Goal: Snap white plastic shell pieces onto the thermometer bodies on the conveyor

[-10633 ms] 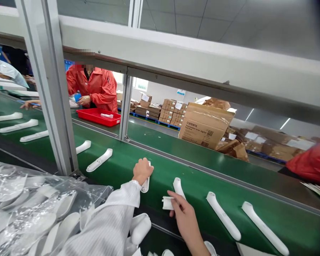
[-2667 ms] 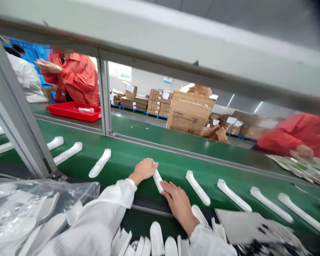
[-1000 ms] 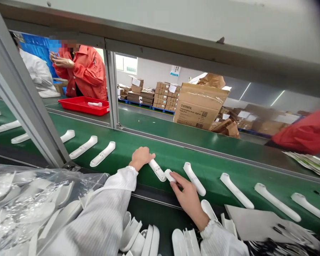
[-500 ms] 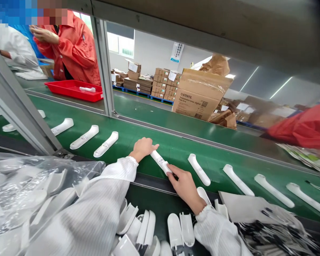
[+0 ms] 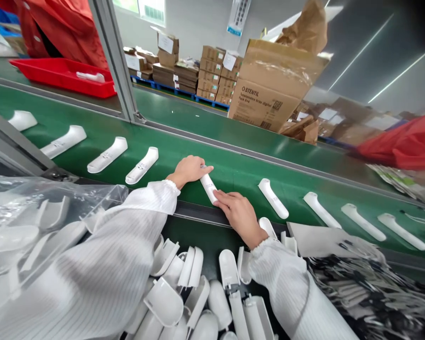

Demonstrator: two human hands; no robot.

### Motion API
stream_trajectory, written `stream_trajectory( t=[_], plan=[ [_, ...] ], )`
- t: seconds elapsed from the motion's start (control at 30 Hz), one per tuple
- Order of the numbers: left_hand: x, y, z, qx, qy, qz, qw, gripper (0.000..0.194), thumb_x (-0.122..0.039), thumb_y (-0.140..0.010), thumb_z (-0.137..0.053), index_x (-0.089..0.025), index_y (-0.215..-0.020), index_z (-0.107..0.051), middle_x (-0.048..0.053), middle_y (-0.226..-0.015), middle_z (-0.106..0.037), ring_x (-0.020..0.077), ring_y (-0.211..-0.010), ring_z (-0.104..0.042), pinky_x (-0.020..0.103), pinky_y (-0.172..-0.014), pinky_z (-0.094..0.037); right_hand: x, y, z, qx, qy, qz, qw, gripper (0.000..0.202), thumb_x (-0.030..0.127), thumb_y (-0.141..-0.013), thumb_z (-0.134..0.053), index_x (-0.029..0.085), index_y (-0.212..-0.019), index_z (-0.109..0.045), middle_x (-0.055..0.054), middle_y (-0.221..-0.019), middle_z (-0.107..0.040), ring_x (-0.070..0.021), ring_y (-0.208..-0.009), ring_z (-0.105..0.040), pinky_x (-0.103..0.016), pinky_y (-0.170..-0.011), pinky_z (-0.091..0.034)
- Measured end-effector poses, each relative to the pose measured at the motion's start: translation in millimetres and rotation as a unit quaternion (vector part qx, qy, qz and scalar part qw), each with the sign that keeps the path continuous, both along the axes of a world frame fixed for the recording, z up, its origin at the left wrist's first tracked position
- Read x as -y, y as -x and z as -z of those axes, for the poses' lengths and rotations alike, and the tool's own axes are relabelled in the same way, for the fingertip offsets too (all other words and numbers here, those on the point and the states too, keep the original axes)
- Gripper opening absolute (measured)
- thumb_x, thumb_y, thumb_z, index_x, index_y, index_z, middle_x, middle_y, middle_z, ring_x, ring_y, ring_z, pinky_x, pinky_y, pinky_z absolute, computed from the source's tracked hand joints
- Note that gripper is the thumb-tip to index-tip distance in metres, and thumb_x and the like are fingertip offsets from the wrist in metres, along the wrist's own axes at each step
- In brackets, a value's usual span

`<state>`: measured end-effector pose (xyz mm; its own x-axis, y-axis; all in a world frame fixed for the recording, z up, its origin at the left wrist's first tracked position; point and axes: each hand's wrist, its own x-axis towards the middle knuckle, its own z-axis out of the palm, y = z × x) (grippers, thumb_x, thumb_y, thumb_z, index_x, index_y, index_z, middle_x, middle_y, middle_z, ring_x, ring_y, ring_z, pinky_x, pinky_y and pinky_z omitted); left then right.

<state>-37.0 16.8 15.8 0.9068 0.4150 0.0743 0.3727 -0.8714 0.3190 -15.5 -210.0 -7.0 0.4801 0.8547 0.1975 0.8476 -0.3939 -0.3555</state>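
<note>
Both hands are on one slim white plastic device housing (image 5: 208,185), which lies slanted on the green conveyor belt (image 5: 177,151). My left hand (image 5: 190,171) grips its far end, thumb laid across the top. At the near end, my right hand (image 5: 239,215) has its thumb and fingers closed on the housing, hiding that tip. Small dark markings show on its upper face. Similar white housings rest along the belt, among them one to the left (image 5: 142,165) and one to the right (image 5: 273,198). Below my hands lies a pile of loose white curved covers (image 5: 165,302).
A clear plastic bag (image 5: 53,208) of white covers sits at left. Grey pouches and dark cables (image 5: 375,297) are heaped at right. A metal post (image 5: 115,56) rises beyond the belt, near a red tray (image 5: 63,78). Red-sleeved people and a large carton (image 5: 269,85) are across the line.
The view has tilted downward, so the belt and hands appear higher and more covers show. Both hands still hold the same housing; the right fingers sit closer around its near end.
</note>
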Motion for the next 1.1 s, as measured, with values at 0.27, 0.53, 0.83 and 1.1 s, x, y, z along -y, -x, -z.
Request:
stream_trajectory(
  t=[0.27,0.53,0.83,1.1],
  plan=[
    [-4.2,3.1,-22.6,0.001,0.029,-0.055,0.998,0.065,-0.07,-0.091,-0.03,-0.023,-0.11,-0.071,0.008,-0.104,-0.07,0.0285,-0.098,-0.063,0.037,-0.088,-0.048,26.7,0.6,-55.6,-0.021,0.015,0.032,0.999,0.028,0.03,-0.095,-0.058,0.027,-0.119,-0.072,-0.002,-0.116,-0.072,-0.0253,-0.096,-0.066,-0.036,-0.083,-0.051],
    [-54.1,27.0,-26.2,-0.042,-0.071,-0.253,0.964,0.06,-0.054,-0.088,-0.047,-0.015,-0.133,-0.053,0.02,-0.141,-0.048,0.0402,-0.13,-0.04,0.051,-0.1,-0.041,53.0,18.3,-102.3,-0.15,0.304,-0.153,0.928,0.029,0.025,-0.075,-0.068,0.026,-0.104,-0.071,0.001,-0.096,-0.071,-0.0175,-0.079,-0.063,-0.024,-0.054,-0.035],
    [-65.3,37.4,-23.5,-0.145,0.022,-0.196,0.97,0.057,-0.058,-0.081,-0.061,-0.017,-0.121,-0.059,0.015,-0.122,-0.063,0.0325,-0.105,-0.061,0.04,-0.084,-0.048,36.8,23.2,-66.7,-0.153,0.261,-0.092,0.949,0.028,0.009,-0.082,-0.055,0.022,-0.106,-0.063,-0.002,-0.085,-0.068,-0.0161,-0.073,-0.061,-0.025,-0.057,-0.034],
    [-64.0,29.3,-15.4,-0.097,0.06,-0.177,0.978,0.049,-0.061,-0.087,-0.053,-0.016,-0.105,-0.063,0.009,-0.083,-0.069,0.0261,-0.085,-0.066,0.034,-0.073,-0.048,29.5,26.7,-65.9,-0.115,0.214,0.012,0.97,0.02,0.04,-0.083,-0.066,0.022,-0.089,-0.059,0.0,-0.076,-0.064,-0.0167,-0.063,-0.054,-0.028,-0.052,-0.029]
  ],
)
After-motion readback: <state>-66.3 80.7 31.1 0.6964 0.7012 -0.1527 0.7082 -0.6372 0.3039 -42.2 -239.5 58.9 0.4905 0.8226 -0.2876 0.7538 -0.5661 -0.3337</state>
